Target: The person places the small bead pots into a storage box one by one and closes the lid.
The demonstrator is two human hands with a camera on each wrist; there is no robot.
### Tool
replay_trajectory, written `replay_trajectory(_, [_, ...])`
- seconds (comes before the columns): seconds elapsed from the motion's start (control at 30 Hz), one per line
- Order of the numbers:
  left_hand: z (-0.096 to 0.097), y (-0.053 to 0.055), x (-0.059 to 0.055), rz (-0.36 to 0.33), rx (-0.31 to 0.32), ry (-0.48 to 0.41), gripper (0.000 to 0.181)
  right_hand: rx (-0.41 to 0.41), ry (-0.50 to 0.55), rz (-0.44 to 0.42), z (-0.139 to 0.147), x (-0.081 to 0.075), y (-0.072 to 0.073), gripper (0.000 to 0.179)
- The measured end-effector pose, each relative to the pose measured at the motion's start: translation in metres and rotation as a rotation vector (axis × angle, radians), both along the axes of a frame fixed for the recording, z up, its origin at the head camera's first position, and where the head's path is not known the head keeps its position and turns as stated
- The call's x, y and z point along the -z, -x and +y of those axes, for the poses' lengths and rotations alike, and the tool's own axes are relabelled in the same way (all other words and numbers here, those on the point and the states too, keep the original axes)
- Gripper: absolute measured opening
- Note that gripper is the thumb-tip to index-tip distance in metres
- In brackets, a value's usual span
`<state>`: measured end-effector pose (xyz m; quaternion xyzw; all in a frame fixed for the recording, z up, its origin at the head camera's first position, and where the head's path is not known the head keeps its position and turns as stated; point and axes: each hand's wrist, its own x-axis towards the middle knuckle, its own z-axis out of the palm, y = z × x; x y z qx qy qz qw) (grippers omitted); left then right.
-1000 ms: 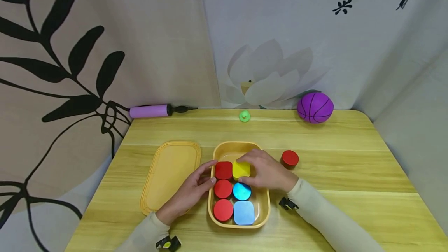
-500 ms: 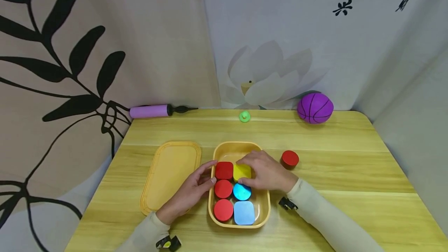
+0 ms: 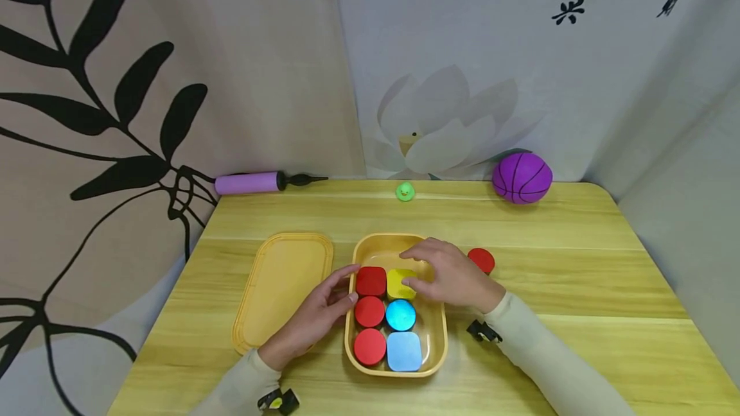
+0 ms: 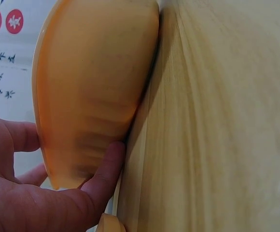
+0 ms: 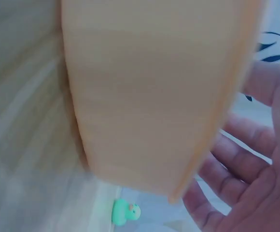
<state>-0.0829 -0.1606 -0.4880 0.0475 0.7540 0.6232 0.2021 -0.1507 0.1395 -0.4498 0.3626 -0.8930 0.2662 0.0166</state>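
An orange-yellow box (image 3: 435, 332) holds two columns of blocks. On its left are a red rounded-square block (image 3: 370, 282) and two red round blocks (image 3: 369, 346); on its right, a yellow rounded-square block (image 3: 397, 283), a blue round block (image 3: 401, 316) and a light blue rounded-square block (image 3: 404, 352). My left hand (image 3: 318, 313) rests against the box's left side; in the left wrist view one finger (image 4: 110, 166) lies along its outer wall. Spread over the yellow block, my right hand (image 3: 453, 277) grips nothing, its thumb near the block's right edge.
A matching lid (image 3: 283, 287) lies left of the box. One red round block (image 3: 482, 260) stands on the table beyond my right hand. Along the back edge sit a purple pump (image 3: 247, 183), a small green duck (image 3: 405, 191) and a purple ball (image 3: 523, 178).
My right hand has let go of the yellow block and moved up and right, its fingers spreading. The yellow block stays behind the blue round block. My left hand keeps its place.
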Motion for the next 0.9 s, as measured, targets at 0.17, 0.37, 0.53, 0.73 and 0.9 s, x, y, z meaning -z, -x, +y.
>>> replay_trajectory(0.17, [-0.001,0.000,0.000,0.012,0.006,0.002,0.057,0.033,0.073,0.037,0.013,-0.004,0.002,0.042])
replay_trajectory(0.37, [-0.001,0.001,0.001,0.019,0.004,-0.003,0.057,0.082,0.129,0.052,0.033,-0.003,0.006,0.036])
replay_trajectory(0.53, [0.000,0.002,0.003,0.018,0.014,-0.002,0.057,0.141,0.127,0.066,0.054,-0.001,0.008,0.034])
replay_trajectory(0.73, [0.000,0.001,0.004,0.016,0.011,0.002,0.057,0.216,0.090,0.084,0.078,0.001,0.009,0.035])
replay_trajectory(0.9, [-0.001,0.000,0.003,0.009,0.005,-0.013,0.058,0.276,0.066,0.036,0.094,0.007,0.010,0.039])
